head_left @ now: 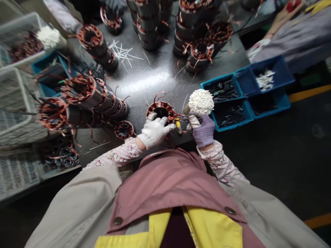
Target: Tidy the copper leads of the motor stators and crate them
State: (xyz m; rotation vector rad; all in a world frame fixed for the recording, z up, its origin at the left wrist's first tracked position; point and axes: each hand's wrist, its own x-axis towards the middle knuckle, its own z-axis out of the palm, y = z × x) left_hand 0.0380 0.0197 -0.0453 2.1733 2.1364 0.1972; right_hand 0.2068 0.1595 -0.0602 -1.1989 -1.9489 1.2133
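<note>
By your worktop's [144, 77] near edge, left of middle, sits one untouched coil [123, 124]. Your left hand [155, 132] bends over one copper-wound ring [169, 109] at that edge's middle; whether it grips, you can't tell. The ring is dark, round, hollow, with loose wires. Your right hand [203, 129], narrowed, pinches wire ends [179, 115]. Then one white bundle [201, 101] and four blue bins [234, 125] by the right edge.

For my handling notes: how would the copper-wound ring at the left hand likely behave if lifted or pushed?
The ring is probably heavy for its size, its rim being packed with wire. Its loose wires likely flex, since some curve outward. With its opening facing up, it seems likelier to slide than roll.
</note>
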